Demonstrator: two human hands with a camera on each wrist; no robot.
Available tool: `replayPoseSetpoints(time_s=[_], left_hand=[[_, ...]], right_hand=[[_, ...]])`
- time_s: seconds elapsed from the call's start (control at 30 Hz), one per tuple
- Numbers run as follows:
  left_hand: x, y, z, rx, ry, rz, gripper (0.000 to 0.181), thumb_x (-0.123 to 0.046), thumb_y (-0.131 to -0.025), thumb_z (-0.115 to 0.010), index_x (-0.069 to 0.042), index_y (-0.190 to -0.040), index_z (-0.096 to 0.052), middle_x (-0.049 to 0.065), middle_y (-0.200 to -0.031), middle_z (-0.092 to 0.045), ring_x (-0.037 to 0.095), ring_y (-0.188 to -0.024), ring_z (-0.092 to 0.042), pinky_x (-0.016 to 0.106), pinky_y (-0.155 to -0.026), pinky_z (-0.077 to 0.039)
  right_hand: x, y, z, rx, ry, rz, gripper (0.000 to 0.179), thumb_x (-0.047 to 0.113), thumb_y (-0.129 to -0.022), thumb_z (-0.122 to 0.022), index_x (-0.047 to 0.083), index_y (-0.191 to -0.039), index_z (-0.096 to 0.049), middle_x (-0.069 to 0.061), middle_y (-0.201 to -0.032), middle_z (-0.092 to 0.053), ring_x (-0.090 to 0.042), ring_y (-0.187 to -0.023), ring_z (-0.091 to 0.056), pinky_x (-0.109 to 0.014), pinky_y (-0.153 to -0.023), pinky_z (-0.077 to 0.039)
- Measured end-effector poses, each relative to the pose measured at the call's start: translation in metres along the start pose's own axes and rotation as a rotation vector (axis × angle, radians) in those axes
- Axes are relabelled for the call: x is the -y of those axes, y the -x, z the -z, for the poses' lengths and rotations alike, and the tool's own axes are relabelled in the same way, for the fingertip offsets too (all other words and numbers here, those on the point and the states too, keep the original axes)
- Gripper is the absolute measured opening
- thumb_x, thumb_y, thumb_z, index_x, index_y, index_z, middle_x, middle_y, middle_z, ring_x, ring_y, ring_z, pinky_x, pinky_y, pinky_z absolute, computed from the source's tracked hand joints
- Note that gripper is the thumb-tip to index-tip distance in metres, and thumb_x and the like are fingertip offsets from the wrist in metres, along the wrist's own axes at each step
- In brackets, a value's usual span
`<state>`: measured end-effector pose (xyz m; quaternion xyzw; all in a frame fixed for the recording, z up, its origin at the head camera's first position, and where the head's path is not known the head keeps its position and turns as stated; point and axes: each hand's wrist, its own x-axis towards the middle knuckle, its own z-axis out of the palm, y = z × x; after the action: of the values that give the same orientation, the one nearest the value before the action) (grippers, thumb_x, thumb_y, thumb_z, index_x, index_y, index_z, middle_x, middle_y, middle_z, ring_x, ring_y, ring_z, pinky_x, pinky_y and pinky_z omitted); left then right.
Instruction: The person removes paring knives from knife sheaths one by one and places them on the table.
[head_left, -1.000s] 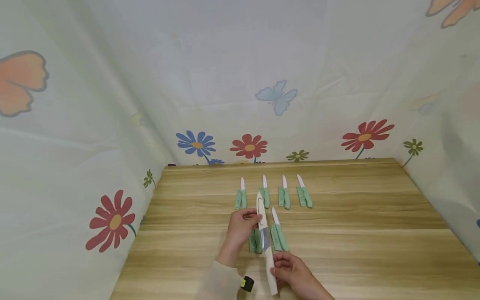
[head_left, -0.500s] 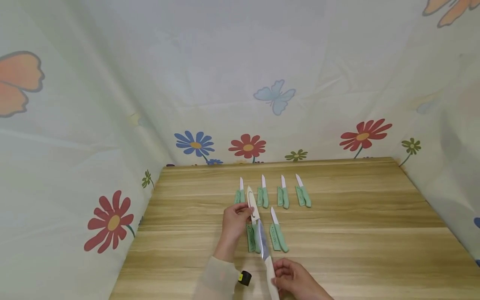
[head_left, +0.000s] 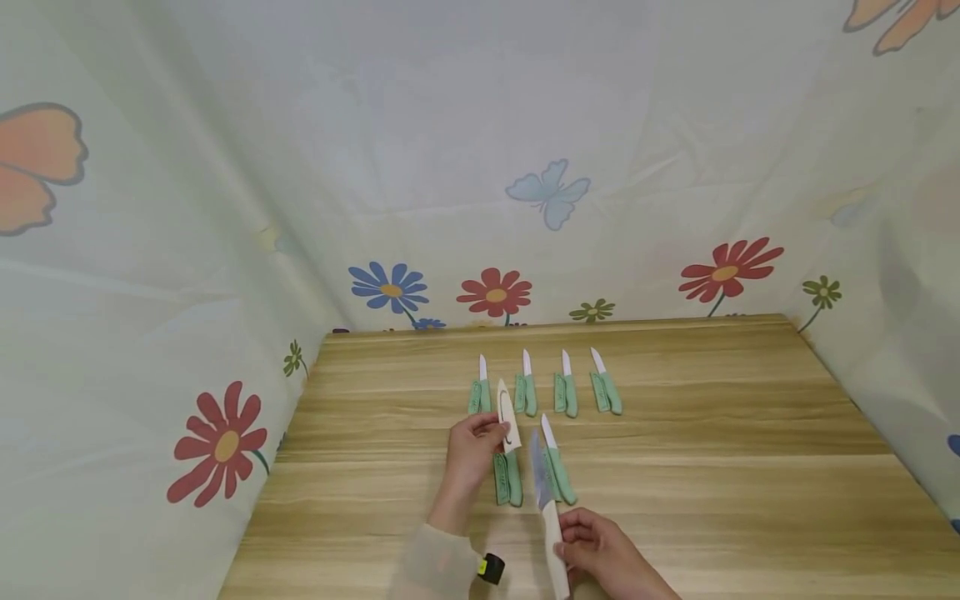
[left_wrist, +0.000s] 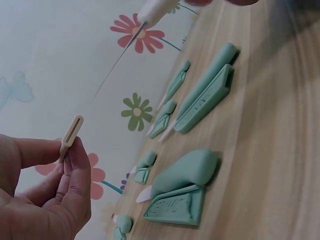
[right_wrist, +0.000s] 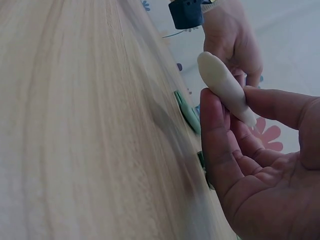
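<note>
My left hand [head_left: 474,450] pinches a cream knife sheath [head_left: 507,417] between thumb and fingers. In the left wrist view the slot in the end of the sheath [left_wrist: 73,131] shows. My right hand [head_left: 600,546] grips the cream handle of a kitchen knife [head_left: 554,542], its bare blade pointing away from me, apart from the sheath. The blade overlaps a green paring knife [head_left: 562,479] in the head view. In the right wrist view thumb and fingers of my right hand [right_wrist: 270,145] pinch the knife handle [right_wrist: 223,85].
Several green paring knives, such as the far right one [head_left: 611,392], lie in two rows, each with a green sheath [head_left: 601,392] beside it. They rest on a wooden table [head_left: 712,467]. Flower-printed curtains [head_left: 420,167] stand behind and at both sides.
The blade has come fully out of the sheath. First the sheath moved left, then the knife moved right, leaving a gap between them. The green knives have stayed in place.
</note>
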<state>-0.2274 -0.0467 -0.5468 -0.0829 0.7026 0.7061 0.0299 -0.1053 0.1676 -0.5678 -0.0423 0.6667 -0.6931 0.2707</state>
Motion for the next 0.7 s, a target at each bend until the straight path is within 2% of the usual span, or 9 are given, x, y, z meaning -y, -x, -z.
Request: replayPoseSetpoints(time_s=[0.17, 0.4, 0.53, 0.7], left_hand=[[0.008, 0.01, -0.003, 0.056, -0.037, 0.006, 0.027, -0.008, -0.093, -0.075, 0.006, -0.116, -0.072, 0.012, -0.098, -0.073, 0.011, -0.077, -0.066, 0.024, -0.069, -0.06], [0.016, 0.025, -0.007, 0.142, -0.058, 0.01, 0.028, -0.012, -0.094, -0.075, 0.005, -0.116, -0.072, 0.011, -0.098, -0.073, 0.012, -0.077, -0.068, 0.026, -0.069, -0.062], [0.02, 0.032, -0.008, 0.168, -0.069, 0.02, 0.029, -0.012, -0.094, -0.075, 0.005, -0.117, -0.071, 0.01, -0.097, -0.073, 0.013, -0.079, -0.068, 0.026, -0.068, -0.062], [0.022, 0.039, -0.006, 0.191, -0.073, 0.045, 0.029, -0.013, -0.093, -0.075, 0.003, -0.116, -0.071, 0.009, -0.098, -0.072, 0.014, -0.079, -0.068, 0.026, -0.069, -0.062]], right_hand=[[0.0, -0.003, 0.003, -0.061, 0.001, -0.01, 0.044, 0.014, -0.1, -0.067, -0.013, -0.131, -0.052, -0.006, -0.103, -0.068, -0.018, -0.091, -0.066, -0.033, -0.075, -0.062], [0.0, -0.004, 0.003, -0.149, 0.02, 0.019, 0.048, 0.014, -0.102, -0.063, -0.015, -0.136, -0.048, -0.01, -0.111, -0.068, -0.018, -0.094, -0.065, -0.032, -0.075, -0.061], [0.001, -0.004, 0.001, -0.207, 0.014, 0.011, 0.05, 0.016, -0.102, -0.064, -0.013, -0.138, -0.048, -0.011, -0.114, -0.068, -0.018, -0.094, -0.066, -0.032, -0.076, -0.062], [0.002, -0.005, 0.0, -0.231, -0.006, 0.032, 0.051, 0.015, -0.102, -0.063, -0.013, -0.14, -0.046, -0.014, -0.114, -0.068, -0.018, -0.092, -0.068, -0.033, -0.076, -0.063]])
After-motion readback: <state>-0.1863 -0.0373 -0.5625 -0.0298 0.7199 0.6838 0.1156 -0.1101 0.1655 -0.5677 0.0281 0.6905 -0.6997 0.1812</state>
